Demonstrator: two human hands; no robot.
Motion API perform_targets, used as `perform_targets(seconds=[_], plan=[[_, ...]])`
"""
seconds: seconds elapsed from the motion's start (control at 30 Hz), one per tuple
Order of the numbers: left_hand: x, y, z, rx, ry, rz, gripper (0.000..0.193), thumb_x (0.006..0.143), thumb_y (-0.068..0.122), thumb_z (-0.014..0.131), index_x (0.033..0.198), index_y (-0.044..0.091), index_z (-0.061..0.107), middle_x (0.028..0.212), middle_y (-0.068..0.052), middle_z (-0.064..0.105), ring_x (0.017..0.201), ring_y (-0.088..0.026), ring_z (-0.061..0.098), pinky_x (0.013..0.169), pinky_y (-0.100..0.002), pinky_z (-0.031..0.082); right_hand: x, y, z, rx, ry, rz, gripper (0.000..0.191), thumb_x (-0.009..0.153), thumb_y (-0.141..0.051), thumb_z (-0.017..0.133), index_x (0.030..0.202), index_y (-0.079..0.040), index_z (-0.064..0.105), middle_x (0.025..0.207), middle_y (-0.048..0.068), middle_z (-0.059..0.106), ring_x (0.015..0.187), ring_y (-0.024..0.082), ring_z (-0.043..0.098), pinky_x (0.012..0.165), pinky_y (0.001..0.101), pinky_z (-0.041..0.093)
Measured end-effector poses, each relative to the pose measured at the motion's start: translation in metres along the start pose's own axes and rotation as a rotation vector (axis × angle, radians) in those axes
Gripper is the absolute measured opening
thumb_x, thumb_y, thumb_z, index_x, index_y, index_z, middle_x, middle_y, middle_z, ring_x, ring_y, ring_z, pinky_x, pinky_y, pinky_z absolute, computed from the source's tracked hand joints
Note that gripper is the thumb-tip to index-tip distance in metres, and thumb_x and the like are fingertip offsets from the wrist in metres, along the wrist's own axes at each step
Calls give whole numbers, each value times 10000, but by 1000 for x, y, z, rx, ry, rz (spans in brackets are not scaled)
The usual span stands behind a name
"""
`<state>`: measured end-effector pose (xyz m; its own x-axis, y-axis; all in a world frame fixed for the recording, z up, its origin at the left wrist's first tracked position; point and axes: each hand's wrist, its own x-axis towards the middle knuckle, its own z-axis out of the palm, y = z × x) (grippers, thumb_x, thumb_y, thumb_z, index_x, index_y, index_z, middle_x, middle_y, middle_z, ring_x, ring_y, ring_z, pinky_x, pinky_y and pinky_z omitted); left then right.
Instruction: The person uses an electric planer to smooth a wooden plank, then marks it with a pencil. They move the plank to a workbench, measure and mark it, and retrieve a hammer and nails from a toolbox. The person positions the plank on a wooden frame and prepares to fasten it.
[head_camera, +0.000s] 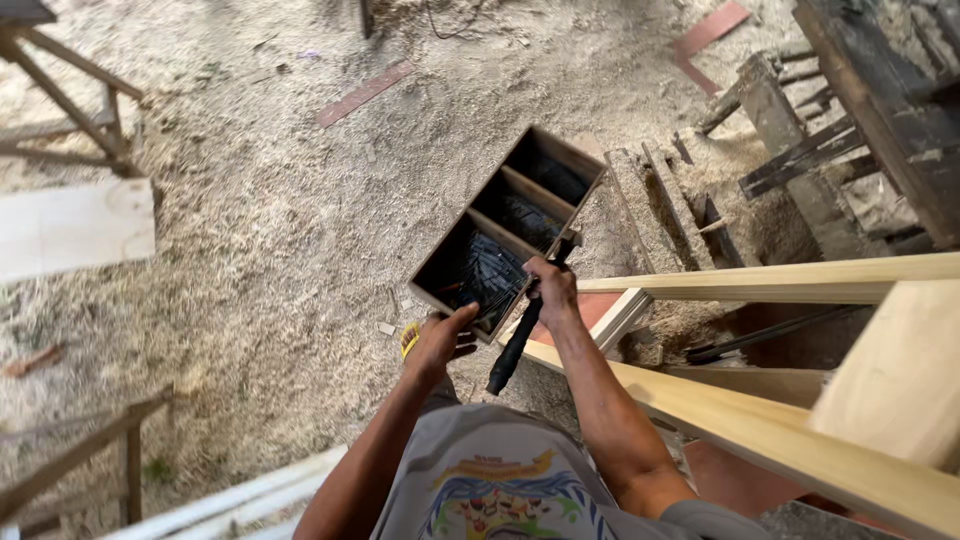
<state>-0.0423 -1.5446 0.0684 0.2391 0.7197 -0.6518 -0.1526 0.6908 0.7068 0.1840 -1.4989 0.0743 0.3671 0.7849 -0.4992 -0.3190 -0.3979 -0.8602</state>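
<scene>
Soft, even daylight; your view is sharp.
You see the sawdust floor (250, 230) glare pale at top; the edges bend slightly.

- Both bare forearms reach forward and down from the torso, elbows bent.
- Left hand (437, 343): palm down, thumb spread, fingers curled loosely.
- Right hand (553, 290): fist closed in a firm grasp, knuckles up, wrist straight, set slightly ahead of the left.

Right hand (553, 290) grips hammer (520, 335) over nail box (478, 205).
</scene>
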Motion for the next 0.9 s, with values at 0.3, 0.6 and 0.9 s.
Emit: perform_targets(seconds=[0.3, 0.6, 0.9], plan=[[145, 203, 33, 881, -199, -140, 755, 928, 673, 613, 702, -36, 745, 625, -111, 689, 532, -216, 678, 574, -395, 567, 138, -88, 35, 342, 156, -94, 289, 781, -61, 731, 631, -128, 493, 581, -37, 412, 456, 99, 361, 450, 301, 280], [290, 362, 163, 1389, -28, 502, 677, 915, 635, 633, 618, 35, 736, 559, -196, 643, 502, -358, 640, 541, -475, 492, 321, -190, -12, 456, 288, -76, 153, 766, -119, 729, 663, -98, 617, 585, -25, 491, 506, 100, 440, 491, 287, 346], [568, 508, 326, 1002, -120, 453, 659, 908, 623, 682, 1176, 25, 626, 1069, -161, 739, 942, -213, 689, 816, -371, 529, 530, -350, -101, 41, 143, -230, 120, 715, -136, 764, 688, -34, 707, 597, 37, 616, 500, 131, 543, 463, 328, 422]])
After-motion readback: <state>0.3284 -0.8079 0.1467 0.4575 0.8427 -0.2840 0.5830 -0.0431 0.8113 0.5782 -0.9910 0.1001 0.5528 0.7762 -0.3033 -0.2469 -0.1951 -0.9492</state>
